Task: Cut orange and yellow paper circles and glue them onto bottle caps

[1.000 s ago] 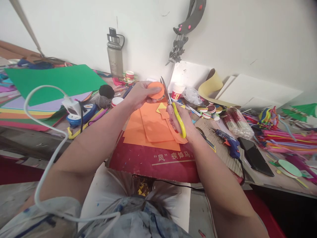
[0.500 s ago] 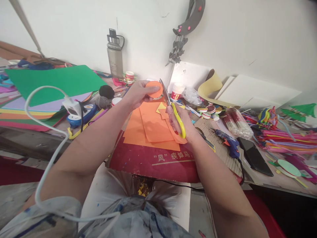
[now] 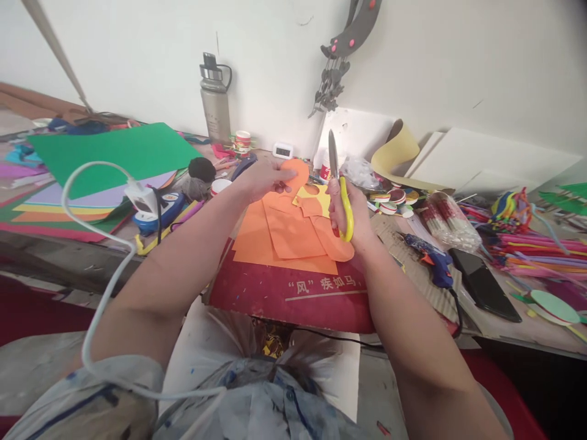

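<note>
My left hand (image 3: 268, 180) pinches a rounded orange paper piece (image 3: 298, 175) by its left edge, above the board. To its right, my right hand (image 3: 351, 211) is closed around yellow-handled scissors (image 3: 347, 211), blades together and pointing up, apart from the piece. Below both hands lie orange paper sheets (image 3: 293, 235) on a dark red board (image 3: 275, 293) with printed characters. A yellow sheet (image 3: 302, 194) with a rounded cut-out and smaller orange pieces lie at the far end of the stack.
Coloured sheets (image 3: 114, 153) and a blue reel (image 3: 158, 214) with a white plug lie left. A grey bottle (image 3: 215, 107) stands by the wall. At right are a blue glue gun (image 3: 435, 263), a black phone (image 3: 483, 284) and pipe cleaners (image 3: 532, 250). A white cable crosses my left arm.
The scissors have moved right, away from the orange piece, and their blades now point straighter up. My left hand still holds the piece, a little further right. The view has shifted slightly.
</note>
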The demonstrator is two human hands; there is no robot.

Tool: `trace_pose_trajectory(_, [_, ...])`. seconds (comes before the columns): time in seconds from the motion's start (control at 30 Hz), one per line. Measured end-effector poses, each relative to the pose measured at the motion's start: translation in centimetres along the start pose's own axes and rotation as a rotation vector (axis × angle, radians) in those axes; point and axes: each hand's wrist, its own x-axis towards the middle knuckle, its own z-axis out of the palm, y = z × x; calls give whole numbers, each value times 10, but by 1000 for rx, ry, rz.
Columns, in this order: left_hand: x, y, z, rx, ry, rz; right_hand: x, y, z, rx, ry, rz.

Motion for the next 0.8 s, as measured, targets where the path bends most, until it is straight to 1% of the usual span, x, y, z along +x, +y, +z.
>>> trace_pose_trajectory(0.07, [-2,-1,0,106,-66,-37,2,0,-2,16,86,32])
trace_pose_trajectory(0.23, [-2,-11,3,401,-306,-192,6,-2,-4,50,129,69])
trace_pose_trajectory(0.3, [0,-18,2,498,-357,-212,8,-2,-3,53,140,74])
trace_pose_trajectory(0.37, [3,-22,-2,569,-365,-179,9,-2,-4,72,157,72])
trace_pose_trajectory(0.43, [5,-23,-8,659,-356,-140,10,-3,-5,107,175,69])
trace_pose_trajectory(0.5, [6,-20,-12,813,-328,-140,12,-4,-5,136,194,55])
trace_pose_trajectory(0.53, [6,-18,-12,904,-289,-143,12,-5,-6,150,203,47])
trace_pose_trajectory(0.57, [6,-17,-12,992,-225,-132,13,-6,-6,165,212,41])
trace_pose_trajectory(0.63, [6,-18,-6,1109,-69,-68,14,-7,-6,205,231,41])
trace_pose_trajectory(0.67, [7,-20,-2,1126,-3,-21,15,-8,-6,231,235,46])
trace_pose_trajectory(0.7, [7,-23,3,1123,31,18,15,-9,-6,258,236,50])
trace_pose_trajectory(0.8, [11,-31,15,1095,6,76,16,-12,-6,322,234,64])
